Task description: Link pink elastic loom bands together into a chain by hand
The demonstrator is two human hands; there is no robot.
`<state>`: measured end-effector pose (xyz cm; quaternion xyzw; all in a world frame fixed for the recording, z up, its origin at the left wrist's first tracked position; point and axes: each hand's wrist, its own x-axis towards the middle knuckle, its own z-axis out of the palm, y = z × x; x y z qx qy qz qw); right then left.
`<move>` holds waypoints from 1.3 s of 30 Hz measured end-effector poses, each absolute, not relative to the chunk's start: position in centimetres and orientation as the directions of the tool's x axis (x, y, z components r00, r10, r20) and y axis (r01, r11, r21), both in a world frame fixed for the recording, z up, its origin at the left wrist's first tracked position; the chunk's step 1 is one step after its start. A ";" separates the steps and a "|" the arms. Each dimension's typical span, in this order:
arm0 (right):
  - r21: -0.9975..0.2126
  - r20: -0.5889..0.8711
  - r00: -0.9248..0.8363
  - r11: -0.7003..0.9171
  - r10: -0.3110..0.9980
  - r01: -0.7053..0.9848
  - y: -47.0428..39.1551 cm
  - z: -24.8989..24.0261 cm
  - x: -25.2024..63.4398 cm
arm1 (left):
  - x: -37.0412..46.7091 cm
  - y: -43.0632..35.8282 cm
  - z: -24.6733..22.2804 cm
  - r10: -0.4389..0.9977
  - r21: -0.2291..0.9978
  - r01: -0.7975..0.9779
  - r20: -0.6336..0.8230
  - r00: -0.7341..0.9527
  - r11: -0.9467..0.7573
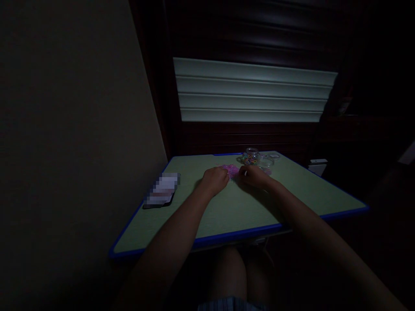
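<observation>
Between my hands on the table lies a small pink heap of fine pieces, too dim to name. My left hand is at its left edge, with the fingers curled closed. On the heap's right side my right hand has thumb and finger pinched together. Whatever either hand holds, if anything, is too small to make out. Just behind my right hand stands a clear round jar containing several small multicoloured rings. A second clear container is beside it, partly hidden by my hand.
The pale green table has a raised blue edge. A dark flat object with a blurred top lies at its left side. Near the back right corner is a small clear item. A wall runs close along the left.
</observation>
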<state>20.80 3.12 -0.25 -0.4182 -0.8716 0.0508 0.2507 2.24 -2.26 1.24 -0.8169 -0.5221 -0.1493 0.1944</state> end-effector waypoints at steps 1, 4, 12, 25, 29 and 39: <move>-0.301 0.417 -0.522 0.655 0.744 0.693 3.1 -0.1 20.8 | 2.3 -2.3 1.3 0.789 -0.161 0.909 0.453 0.415 -0.385; -0.301 0.515 -0.494 0.687 0.701 0.661 2.9 0.3 20.6 | 2.4 -2.6 1.5 0.778 -0.154 0.906 0.468 0.419 -0.395; -0.301 0.690 -0.379 0.721 0.617 0.624 1.8 1.5 20.3 | 2.5 -2.5 1.7 0.717 -0.144 0.899 0.557 0.419 -0.414; -0.265 0.644 -0.482 0.765 0.594 0.587 1.4 1.6 20.0 | 2.8 -2.5 1.7 0.679 -0.096 0.881 0.600 0.423 -0.464; -0.267 0.609 -0.495 0.748 0.620 0.608 1.3 1.7 19.9 | 2.8 -2.7 1.7 0.694 -0.099 0.876 0.571 0.438 -0.472; -0.268 0.584 -0.510 0.743 0.632 0.613 1.4 1.6 19.8 | 2.8 -2.7 1.8 0.720 -0.119 0.880 0.530 0.448 -0.460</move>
